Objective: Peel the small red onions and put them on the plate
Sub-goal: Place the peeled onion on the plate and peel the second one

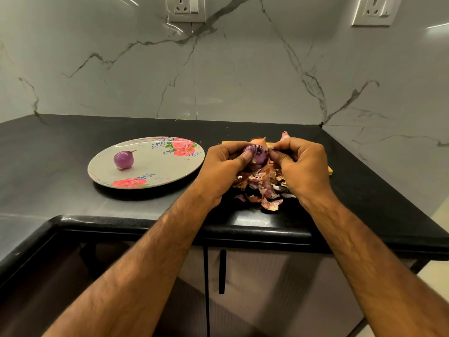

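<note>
Our left grip [223, 166] curls round a half-peeled onion [256, 155], thumb pressed on its purple face, while our right grip [303, 166] pinches at the skin on its right side. Both are held just above a heap of peelings [266, 190] on the black worktop [73, 147]. To the left, well apart, a second onion [123, 160] lies on the flowered plate [158, 166] — already peeled.

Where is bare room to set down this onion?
The plate is bare right of its peeled onion, up to its rim. The counter left of the plate and behind it is bare too. Crowded: the peels below the held onion.
</note>
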